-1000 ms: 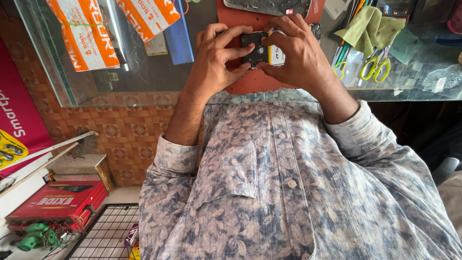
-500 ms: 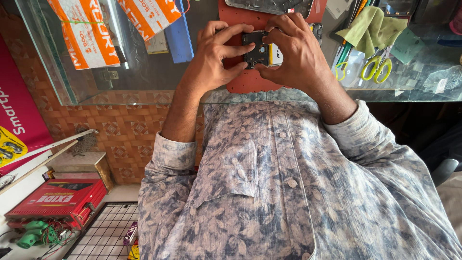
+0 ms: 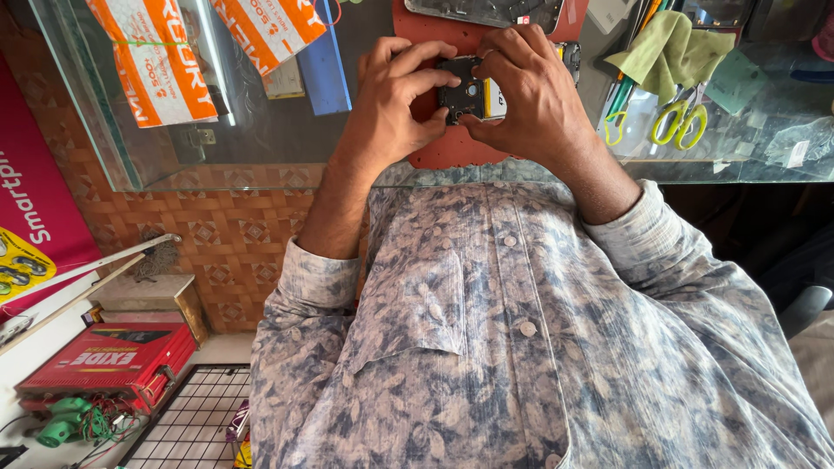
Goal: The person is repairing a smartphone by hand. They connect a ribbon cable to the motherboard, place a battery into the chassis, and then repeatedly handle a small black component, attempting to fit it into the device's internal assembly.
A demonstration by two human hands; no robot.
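A small black part (image 3: 462, 89) is pinched by both the left hand (image 3: 395, 100) and right hand (image 3: 530, 91), fingers closed on it, over a red mat (image 3: 452, 148); careful prying seems needed.

Orange-and-white packets (image 3: 152, 69) lie on the glass surface (image 3: 261, 139) beside a blue strip (image 3: 323, 65). Yellow-handled scissors (image 3: 678, 122) sit near a green cloth (image 3: 665, 52). Below, a red box (image 3: 109, 356) rests by a green-wired tool (image 3: 65, 421)

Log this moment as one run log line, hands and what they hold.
left hand: grips small black part | right hand: grips same part | under: red mat on glass counter
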